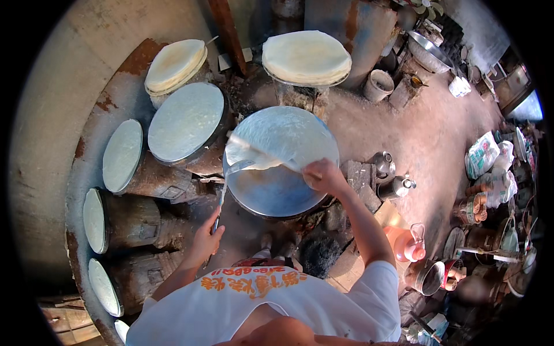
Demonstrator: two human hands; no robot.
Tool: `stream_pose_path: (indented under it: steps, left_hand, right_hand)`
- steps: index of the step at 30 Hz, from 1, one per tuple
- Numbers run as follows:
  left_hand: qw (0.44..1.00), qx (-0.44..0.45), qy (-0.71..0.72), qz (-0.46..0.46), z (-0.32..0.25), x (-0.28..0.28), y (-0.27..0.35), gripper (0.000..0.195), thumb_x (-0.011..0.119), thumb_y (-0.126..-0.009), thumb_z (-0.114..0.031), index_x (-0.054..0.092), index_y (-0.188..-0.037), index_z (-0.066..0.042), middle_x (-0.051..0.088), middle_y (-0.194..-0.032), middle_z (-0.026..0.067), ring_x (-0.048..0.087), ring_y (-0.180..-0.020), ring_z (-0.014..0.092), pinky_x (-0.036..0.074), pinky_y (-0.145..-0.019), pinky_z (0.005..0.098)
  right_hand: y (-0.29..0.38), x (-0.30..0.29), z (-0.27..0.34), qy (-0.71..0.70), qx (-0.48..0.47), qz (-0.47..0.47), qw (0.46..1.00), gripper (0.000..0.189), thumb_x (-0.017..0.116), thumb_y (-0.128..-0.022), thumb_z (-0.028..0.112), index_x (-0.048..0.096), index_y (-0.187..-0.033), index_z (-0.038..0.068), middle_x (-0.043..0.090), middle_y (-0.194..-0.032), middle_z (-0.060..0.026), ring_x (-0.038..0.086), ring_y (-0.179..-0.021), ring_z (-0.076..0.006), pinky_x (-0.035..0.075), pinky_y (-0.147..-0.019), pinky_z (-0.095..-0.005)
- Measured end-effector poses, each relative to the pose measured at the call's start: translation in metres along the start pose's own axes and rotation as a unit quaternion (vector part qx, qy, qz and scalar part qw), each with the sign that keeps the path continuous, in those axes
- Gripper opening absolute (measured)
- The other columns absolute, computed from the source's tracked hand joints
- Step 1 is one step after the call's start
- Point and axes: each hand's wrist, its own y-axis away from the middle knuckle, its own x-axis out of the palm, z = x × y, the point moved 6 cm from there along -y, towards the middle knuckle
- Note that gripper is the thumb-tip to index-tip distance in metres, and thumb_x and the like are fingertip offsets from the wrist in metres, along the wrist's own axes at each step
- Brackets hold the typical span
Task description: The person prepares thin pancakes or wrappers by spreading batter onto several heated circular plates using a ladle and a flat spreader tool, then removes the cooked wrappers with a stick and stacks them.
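A round metal griddle (281, 194) stands before me, its far part covered by a thin pale sheet of batter (294, 129). My right hand (319, 176) is closed on one end of a long, flat, pale scraper (255, 152), blurred, which lies across the sheet near its edge. My left hand (210, 240) grips the handle of a narrow spatula (222, 194), its curved pale blade over the griddle's left side, close to the scraper. The near part of the griddle shows bare, dark metal.
More batter-covered round griddles (186, 123) on drum stoves curve along the left. Stacks of thin flatbreads (306, 58) stand beyond the griddle and at the upper left (175, 65). Metal kettles (396, 187), bricks (359, 173) and a pink plastic jug (409, 246) are at the right.
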Motion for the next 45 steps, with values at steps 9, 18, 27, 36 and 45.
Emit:
stream_pose_path:
  steps: [9, 18, 27, 36, 45]
  left_hand:
    - [0.997, -0.049, 0.057, 0.019, 0.021, -0.009, 0.025, 0.055, 0.054, -0.094, -0.008, 0.036, -0.144, -0.022, 0.037, -0.055, -0.0039, 0.034, -0.038, 0.006, 0.031, -0.036, 0.0249]
    - [0.993, -0.092, 0.068, -0.04, 0.021, -0.044, 0.046, 0.056, 0.051, -0.094, -0.008, 0.032, -0.145, -0.022, 0.037, -0.055, -0.0042, 0.034, -0.039, 0.005, 0.031, -0.035, 0.0238]
    - [0.993, 0.08, 0.036, 0.08, 0.105, -0.053, -0.023, 0.058, 0.051, -0.095, -0.009, 0.03, -0.146, -0.023, 0.036, -0.056, -0.0034, 0.035, -0.038, 0.007, 0.032, -0.034, 0.0249]
    - [0.98, 0.014, 0.119, 0.158, -0.02, -0.055, 0.038, 0.059, 0.051, -0.095, -0.009, 0.028, -0.146, -0.025, 0.036, -0.054, -0.0047, 0.034, -0.037, 0.005, 0.03, -0.032, 0.0233]
    - [0.953, 0.172, 0.198, 0.151, -0.069, -0.134, 0.026, 0.058, 0.045, -0.098, -0.013, 0.018, -0.149, -0.022, 0.035, -0.057, -0.0037, 0.031, -0.039, 0.003, 0.029, -0.033, 0.0191]
  right_hand:
    - [0.004, 0.003, -0.003, -0.087, 0.093, 0.114, 0.985, 0.022, 0.066, -0.074, 0.006, 0.069, -0.095, 0.007, 0.066, -0.092, -0.0105, 0.063, -0.086, -0.0305, 0.05, -0.075, -0.036]
    - [0.041, -0.014, -0.008, -0.132, 0.209, 0.176, 0.953, 0.032, 0.067, -0.069, 0.003, 0.069, -0.101, 0.007, 0.067, -0.092, -0.0104, 0.063, -0.08, -0.0236, 0.05, -0.073, -0.0316]
    - [0.072, -0.014, 0.046, -0.115, 0.187, 0.099, 0.971, 0.036, 0.061, -0.065, -0.005, 0.069, -0.098, 0.008, 0.066, -0.099, -0.0124, 0.064, -0.091, -0.0261, 0.051, -0.079, -0.0348]
    - [0.149, 0.057, 0.129, 0.102, 0.142, -0.06, 0.983, 0.029, 0.063, -0.071, -0.006, 0.067, -0.098, 0.003, 0.066, -0.101, -0.0099, 0.064, -0.092, -0.0236, 0.052, -0.08, -0.0323]
    - [-0.052, 0.347, 0.159, -0.484, 0.361, -0.367, 0.708, 0.027, 0.051, -0.095, 0.017, 0.041, -0.12, 0.009, 0.06, -0.08, -0.0053, 0.05, -0.05, -0.0111, 0.041, -0.044, -0.0239]
